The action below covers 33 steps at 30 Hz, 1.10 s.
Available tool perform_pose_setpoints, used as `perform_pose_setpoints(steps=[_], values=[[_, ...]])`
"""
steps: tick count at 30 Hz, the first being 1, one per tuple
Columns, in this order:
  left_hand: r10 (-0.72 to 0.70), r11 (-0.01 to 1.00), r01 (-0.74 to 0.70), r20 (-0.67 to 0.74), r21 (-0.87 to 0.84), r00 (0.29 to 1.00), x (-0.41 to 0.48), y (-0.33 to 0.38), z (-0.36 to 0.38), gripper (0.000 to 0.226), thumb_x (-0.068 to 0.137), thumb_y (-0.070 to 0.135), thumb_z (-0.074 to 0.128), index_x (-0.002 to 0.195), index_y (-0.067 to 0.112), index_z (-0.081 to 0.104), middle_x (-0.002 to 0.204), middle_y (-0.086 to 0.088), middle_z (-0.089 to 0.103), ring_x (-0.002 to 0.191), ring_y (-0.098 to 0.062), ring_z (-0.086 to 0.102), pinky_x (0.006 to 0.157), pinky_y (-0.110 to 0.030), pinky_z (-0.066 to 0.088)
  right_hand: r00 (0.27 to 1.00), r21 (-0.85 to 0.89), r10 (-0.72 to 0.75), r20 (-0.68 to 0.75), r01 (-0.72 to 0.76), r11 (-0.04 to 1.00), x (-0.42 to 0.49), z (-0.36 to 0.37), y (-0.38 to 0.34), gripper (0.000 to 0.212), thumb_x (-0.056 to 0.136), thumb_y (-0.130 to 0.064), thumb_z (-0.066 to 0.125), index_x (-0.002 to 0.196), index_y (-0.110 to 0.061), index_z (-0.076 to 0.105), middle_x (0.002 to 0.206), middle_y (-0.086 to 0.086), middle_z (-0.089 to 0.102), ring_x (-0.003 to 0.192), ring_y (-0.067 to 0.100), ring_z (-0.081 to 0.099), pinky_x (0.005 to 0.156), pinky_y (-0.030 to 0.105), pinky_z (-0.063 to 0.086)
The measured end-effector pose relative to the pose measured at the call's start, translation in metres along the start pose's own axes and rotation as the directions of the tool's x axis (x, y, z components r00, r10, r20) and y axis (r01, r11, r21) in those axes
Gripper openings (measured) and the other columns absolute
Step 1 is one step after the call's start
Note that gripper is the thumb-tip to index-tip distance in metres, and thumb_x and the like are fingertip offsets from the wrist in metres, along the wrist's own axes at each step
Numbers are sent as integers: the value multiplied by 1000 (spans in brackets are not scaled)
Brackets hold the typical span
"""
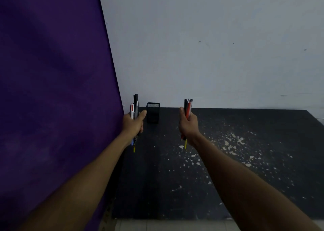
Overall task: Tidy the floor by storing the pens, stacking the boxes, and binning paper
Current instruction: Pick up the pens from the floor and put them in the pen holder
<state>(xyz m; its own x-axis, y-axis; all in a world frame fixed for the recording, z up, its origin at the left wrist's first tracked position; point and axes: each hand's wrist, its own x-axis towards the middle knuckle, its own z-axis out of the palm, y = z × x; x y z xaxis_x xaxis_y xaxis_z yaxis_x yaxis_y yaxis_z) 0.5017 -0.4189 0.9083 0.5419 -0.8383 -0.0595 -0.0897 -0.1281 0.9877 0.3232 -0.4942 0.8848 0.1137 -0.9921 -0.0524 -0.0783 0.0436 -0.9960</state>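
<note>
Hands: 2, raised side by side, well apart, bare forearms reaching in from the bottom edge.
Left hand (132,124): fingers curled round the left bundle of pens (135,104), thumb stretched out to the right toward the holder.
Left bundle of pens: held upright; at least 3 tops show above the fist: 1 white barrel with a red band, 1 grey barrel, 1 thick black barrel standing tallest. Blue and yellow ends stick out below the fist. The full count cannot be told.
Right hand (188,125): fingers wrapped round the right bundle of pens (188,107), back of the hand toward the camera.
Right bundle of pens: upright; 4 tops show: 1 black, 1 red, 1 silver-tipped, 1 dark. Red, black and yellow ends poke out underneath.
Holder: 1 black mesh pen holder (153,112), rectangular and upright, standing at the far edge of the sheet against the wall, between the 2 hands and nearer the left one. Its inside is too dark to read.
Floor: 1 black speckled sheet (228,169) with pale chips scattered mostly on its right half; a strip of pale floor tile (175,225) shows at its near edge.
Surroundings: 1 purple cloth (52,90) fills the left side; a pale grey wall (210,47) stands behind.
</note>
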Motion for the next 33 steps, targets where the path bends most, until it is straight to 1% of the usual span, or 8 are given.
perform_pose_setpoints(steps=[4,8,13,18,20,25,30,33], values=[[-11,1000,11,-11,-9,1000,27,8,10,37,89,32,62,65,16,39,52,-3,45,34,-6,40,42,-23,40,1000,10,-2,-8,2,1000,30,15,7,37,96,-42,48,69,-19,39,57,3,37,48,13,35,46,29,32],[-14,1000,13,-41,-16,999,65,8,21,37,87,32,66,67,18,38,54,-4,47,42,-13,42,45,-24,41,1000,30,-4,-11,4,1000,72,31,7,39,96,-41,48,66,-20,36,54,2,35,46,14,35,44,28,31],[-31,999,28,-108,-27,994,127,8,37,36,83,31,71,62,16,45,50,-2,46,35,-7,41,45,-24,42,1000,23,-5,11,4,1000,140,51,8,38,96,-43,48,68,-18,38,60,9,39,53,18,39,47,30,34],[-59,995,44,-176,-86,983,177,-1,60,34,90,31,61,64,14,46,53,-2,49,35,-2,45,40,-17,44,995,67,28,93,-34,997,190,65,16,38,98,-39,46,68,-18,35,51,3,37,40,10,37,40,23,32],[-63,995,48,-172,-92,983,186,-8,66,33,91,32,59,66,14,49,55,-1,51,37,-1,48,42,-15,45,994,84,36,106,-45,995,197,70,17,37,99,-36,45,68,-19,34,49,2,35,36,9,35,38,23,31],[-74,994,61,-167,-86,983,217,-26,77,33,90,35,59,66,15,53,57,-1,55,46,-9,52,51,-24,48,989,135,46,137,-64,989,222,80,29,35,100,-34,43,70,-17,35,50,4,35,36,9,36,37,24,33],[-75,992,57,-154,-115,985,242,-33,83,28,90,34,60,68,16,56,58,0,56,49,-9,55,54,-24,50,986,178,74,146,-100,979,239,96,38,39,100,-37,42,66,-19,34,50,3,34,38,11,34,39,24,32],[-94,987,72,-148,-145,984,259,-38,86,29,89,35,61,67,17,57,56,2,57,52,-11,56,58,-26,51,989,180,57,137,-82,980,248,111,45,40,100,-37,42,65,-19,35,48,1,35,39,11,35,40,24,32]])
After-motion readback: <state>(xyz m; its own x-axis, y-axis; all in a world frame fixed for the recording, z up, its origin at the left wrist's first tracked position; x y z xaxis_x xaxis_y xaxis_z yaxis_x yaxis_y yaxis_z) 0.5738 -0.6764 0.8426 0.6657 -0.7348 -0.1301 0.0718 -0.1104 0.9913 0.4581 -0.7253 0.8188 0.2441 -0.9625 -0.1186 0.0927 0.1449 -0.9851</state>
